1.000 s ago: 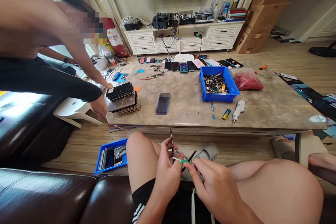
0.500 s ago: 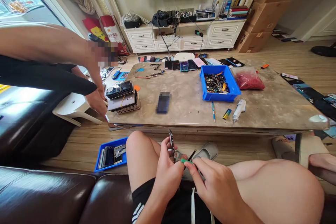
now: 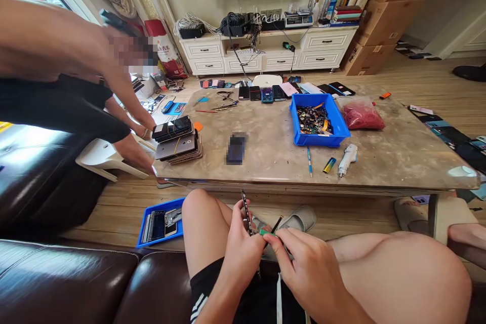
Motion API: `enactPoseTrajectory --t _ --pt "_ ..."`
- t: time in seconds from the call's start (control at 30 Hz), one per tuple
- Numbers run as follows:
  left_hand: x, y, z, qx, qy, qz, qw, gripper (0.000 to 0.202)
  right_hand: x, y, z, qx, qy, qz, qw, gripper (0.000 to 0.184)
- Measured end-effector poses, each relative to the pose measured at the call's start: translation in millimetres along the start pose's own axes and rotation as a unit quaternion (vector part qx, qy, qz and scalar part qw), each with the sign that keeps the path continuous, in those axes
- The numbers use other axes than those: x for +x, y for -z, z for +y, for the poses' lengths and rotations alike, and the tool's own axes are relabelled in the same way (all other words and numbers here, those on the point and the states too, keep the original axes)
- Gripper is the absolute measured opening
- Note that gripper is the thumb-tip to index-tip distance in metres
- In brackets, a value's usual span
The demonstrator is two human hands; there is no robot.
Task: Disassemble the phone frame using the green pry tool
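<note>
Above my lap, my left hand (image 3: 245, 249) is closed around a phone (image 3: 246, 211), which stands nearly on edge with its thin, dark, spotted side showing. My right hand (image 3: 312, 258) pinches a small green piece (image 3: 268, 233), perhaps a tool's handle, close against the phone's lower part. A thin dark stick (image 3: 278, 224) juts up beside the right fingers; I cannot tell whether it belongs to the green piece. My fingers hide the spot where the green piece meets the phone.
The stone-topped table (image 3: 266, 162) ahead bears stacked phones (image 3: 176, 144), a blurred phone (image 3: 236, 149), a blue bin (image 3: 322, 139) of small parts, a pen (image 3: 310, 163) and a white electric tool (image 3: 347, 161). A blue tray (image 3: 146, 243) is on the floor. Another person (image 3: 68, 50) bends at left.
The phone's upper end has shifted slightly left and tilted, and the green piece has moved a little left with it. At left, the other person's head and upper body have moved left.
</note>
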State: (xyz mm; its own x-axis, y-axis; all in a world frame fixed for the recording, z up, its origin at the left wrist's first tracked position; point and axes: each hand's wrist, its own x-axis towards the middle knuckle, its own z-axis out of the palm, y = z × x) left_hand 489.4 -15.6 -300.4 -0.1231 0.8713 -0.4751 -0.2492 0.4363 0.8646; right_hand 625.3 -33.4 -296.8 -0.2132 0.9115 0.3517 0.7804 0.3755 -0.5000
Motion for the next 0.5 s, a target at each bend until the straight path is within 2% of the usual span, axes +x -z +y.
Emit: enactPoseTrajectory --t 0.3,0.5 --pt "0.3 -2.2 3.5 -0.013 0.028 0.015 0.999 0.062 -2.7 -5.5 1.7 0.011 0.008 0.0 1.0 0.046" --pt "1.1 -3.0 -4.6 -0.023 0.033 0.019 0.999 0.057 -0.5 -7.5 0.2 0.019 -0.001 0.012 1.0 0.044"
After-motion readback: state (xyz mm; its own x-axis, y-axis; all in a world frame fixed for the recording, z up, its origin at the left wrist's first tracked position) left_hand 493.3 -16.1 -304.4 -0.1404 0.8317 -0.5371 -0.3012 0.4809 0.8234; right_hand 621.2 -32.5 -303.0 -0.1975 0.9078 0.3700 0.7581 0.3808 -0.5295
